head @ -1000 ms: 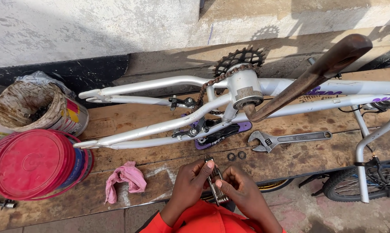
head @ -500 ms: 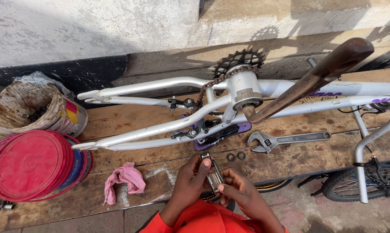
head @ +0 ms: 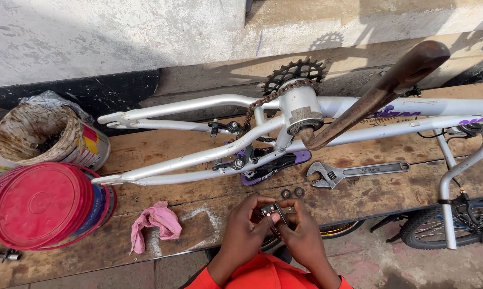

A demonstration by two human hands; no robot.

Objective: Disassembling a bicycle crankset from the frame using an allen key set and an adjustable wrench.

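At far left, a dirty bucket (head: 49, 136) above a stack of red lids (head: 43, 206). Then a pink rag (head: 155, 222) on the wooden counter (head: 198, 214). Centre, below a silver bicycle frame (head: 209, 155): left hand (head: 247, 227) and right hand (head: 300, 230) pinching a small metal part (head: 272, 210) together at the counter's near edge. Just beyond, two small washers (head: 292, 192). Further right, an adjustable wrench (head: 354, 172).
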